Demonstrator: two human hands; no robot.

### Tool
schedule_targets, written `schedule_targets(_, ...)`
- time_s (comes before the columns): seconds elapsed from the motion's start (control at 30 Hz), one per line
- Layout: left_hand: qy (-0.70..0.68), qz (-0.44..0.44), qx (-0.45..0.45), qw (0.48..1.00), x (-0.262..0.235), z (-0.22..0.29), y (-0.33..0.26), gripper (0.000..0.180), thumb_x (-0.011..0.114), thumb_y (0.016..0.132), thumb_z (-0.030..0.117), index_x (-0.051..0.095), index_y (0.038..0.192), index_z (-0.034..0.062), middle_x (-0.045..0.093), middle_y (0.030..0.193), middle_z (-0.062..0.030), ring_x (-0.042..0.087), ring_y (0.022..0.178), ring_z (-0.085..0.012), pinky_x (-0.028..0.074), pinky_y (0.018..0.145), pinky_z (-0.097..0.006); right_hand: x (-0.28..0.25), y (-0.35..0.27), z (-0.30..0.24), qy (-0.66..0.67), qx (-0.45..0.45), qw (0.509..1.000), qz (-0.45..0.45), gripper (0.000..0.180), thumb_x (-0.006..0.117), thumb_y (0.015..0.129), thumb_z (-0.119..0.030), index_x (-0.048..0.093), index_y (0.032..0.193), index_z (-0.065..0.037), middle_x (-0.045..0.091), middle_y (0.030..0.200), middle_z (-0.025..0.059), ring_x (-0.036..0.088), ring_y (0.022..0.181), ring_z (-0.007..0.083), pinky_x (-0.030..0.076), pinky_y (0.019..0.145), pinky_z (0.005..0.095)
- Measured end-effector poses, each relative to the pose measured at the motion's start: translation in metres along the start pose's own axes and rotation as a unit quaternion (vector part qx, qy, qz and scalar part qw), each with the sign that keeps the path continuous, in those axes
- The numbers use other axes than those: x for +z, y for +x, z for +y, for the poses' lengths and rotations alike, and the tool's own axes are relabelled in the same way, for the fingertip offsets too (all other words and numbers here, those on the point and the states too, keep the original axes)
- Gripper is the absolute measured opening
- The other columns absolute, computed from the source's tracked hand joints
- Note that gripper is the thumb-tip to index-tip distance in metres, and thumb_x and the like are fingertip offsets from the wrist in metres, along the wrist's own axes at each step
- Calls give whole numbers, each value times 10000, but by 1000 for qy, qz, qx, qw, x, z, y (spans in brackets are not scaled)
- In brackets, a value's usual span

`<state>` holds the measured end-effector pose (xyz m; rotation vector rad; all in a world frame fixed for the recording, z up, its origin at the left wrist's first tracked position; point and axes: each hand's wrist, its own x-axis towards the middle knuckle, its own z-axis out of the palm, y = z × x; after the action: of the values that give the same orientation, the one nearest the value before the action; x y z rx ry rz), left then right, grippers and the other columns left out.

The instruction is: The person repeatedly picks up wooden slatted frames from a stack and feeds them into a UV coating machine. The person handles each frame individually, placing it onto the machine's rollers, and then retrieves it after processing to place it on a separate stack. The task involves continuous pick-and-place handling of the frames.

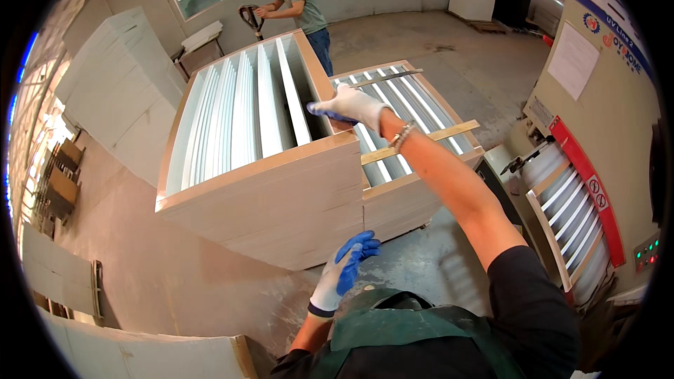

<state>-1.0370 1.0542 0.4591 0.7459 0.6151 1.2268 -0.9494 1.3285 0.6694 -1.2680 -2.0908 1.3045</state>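
My right hand (354, 107), in a white glove with a blue palm, reaches forward to the near right rim of a tall stack of louvered panels (256, 171). Its blue-coated fingers hook over the brown-edged rim beside the white slats (295, 91); the grip is partly hidden. My left hand (347, 267), gloved alike, hangs in the air before the stack's lower near side. Its fingers are loosely bent and apart, with nothing in them. Right of the tall stack stands a lower stack of slatted panels (400, 192), crossed by a wooden strip (421, 142).
A person (298, 7) stands behind the stacks, hands on a pallet-truck handle (250, 21). White stacked panels (116, 84) rise at left. On the right is a beige machine (597, 91) with a red strip and a slatted panel (570, 214) beside it. Another stack (154, 354) lies near left.
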Motion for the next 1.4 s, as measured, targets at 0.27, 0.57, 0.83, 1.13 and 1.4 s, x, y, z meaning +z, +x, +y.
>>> schedule_targets(0.27, 59, 67, 211, 973, -10, 74, -34, 699, 573, 962, 382, 404, 1435, -105, 630, 1206, -217, 605, 1058, -292, 454, 1004, -413, -37, -32, 48, 230, -15, 969, 91, 167, 766, 823, -58, 637, 819, 48, 668, 725, 123, 637, 570, 152, 506, 473, 265)
schedule_targets(0.57, 128, 5, 191, 973, 41, 66, -29, 745, 619, 918, 514, 539, 1303, -119, 661, 1009, -208, 629, 843, -255, 494, 769, -376, -93, -283, 155, 293, -16, 920, 260, 309, 748, 779, 12, 631, 1046, 115, 656, 765, 102, 627, 622, 141, 503, 559, 262)
schedule_targets(0.83, 262, -145, -64, 952, 111, 29, 10, 603, 516, 997, 425, 581, 1256, -117, 680, 984, -186, 620, 774, -172, 393, 596, -246, -19, -501, 212, 224, 124, 796, 549, 298, 769, 754, -39, 639, 1012, 35, 640, 795, 36, 597, 674, 86, 498, 603, 249)
schedule_targets(1.13, 201, -295, -334, 872, 131, -25, 186, 431, 495, 1044, 278, 592, 1273, -74, 681, 1110, -161, 658, 987, -217, 521, 857, -320, 32, -525, 200, 173, 301, 583, 734, 367, 788, 714, -39, 647, 1044, 36, 683, 841, 53, 632, 687, 103, 545, 637, 272)
schedule_targets(1.4, 120, -376, -463, 793, 131, -50, 215, 442, 498, 1049, 326, 630, 1211, -64, 698, 960, -115, 649, 882, -188, 504, 806, -314, 79, -525, 163, 212, 398, 466, 761, 381, 794, 709, -32, 647, 1050, 51, 683, 843, 73, 636, 649, 117, 532, 575, 268)
